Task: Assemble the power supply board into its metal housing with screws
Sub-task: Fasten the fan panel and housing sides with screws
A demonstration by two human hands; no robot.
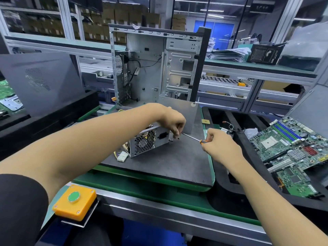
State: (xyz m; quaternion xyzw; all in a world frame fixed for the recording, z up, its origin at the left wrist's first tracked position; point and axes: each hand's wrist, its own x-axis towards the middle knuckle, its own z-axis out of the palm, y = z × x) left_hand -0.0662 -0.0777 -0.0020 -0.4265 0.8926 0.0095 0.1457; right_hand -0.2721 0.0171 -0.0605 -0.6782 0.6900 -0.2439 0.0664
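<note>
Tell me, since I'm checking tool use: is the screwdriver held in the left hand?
No, the right hand grips the screwdriver by its orange handle, while the left hand steadies the power supply.

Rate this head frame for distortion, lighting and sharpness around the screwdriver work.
Head view: wide-angle bending bows the shelf rails and bench edge near the borders; overhead light is even, with only soft shadow under the power supply; the screwdriver and right hand are sharp, the left hand too; distant cartons look soft.
</note>
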